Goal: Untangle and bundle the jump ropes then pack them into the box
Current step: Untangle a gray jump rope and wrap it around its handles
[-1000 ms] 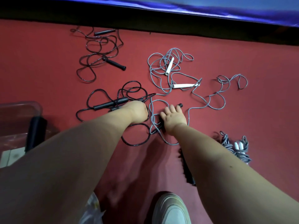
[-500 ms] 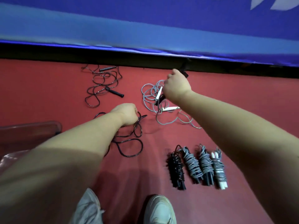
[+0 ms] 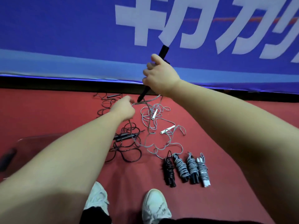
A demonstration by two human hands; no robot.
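My right hand [image 3: 159,74] grips a black jump-rope handle [image 3: 163,51], raised and tilted in front of the blue banner. A grey cord [image 3: 149,110] runs from the handle's lower end to my left hand [image 3: 124,109], which pinches it just above the floor. The cord trails down to a loose grey tangle with white handles [image 3: 167,129]. A loose black rope [image 3: 127,147] lies under my left forearm. Another black rope [image 3: 106,101] lies far back by the banner. Several bundled ropes [image 3: 186,168] sit side by side near my feet. The clear box [image 3: 29,143] is at the left edge, blurred.
A blue banner [image 3: 80,38] with white lettering stands at the back edge of the red floor [image 3: 48,113]. My white shoes [image 3: 155,206] are at the bottom centre. A dark object [image 3: 8,156] lies in the clear box.
My right hand has lifted the black handle from the floor up to banner height. My left hand rose off the black rope and now pinches the grey cord. The view tilted upward.
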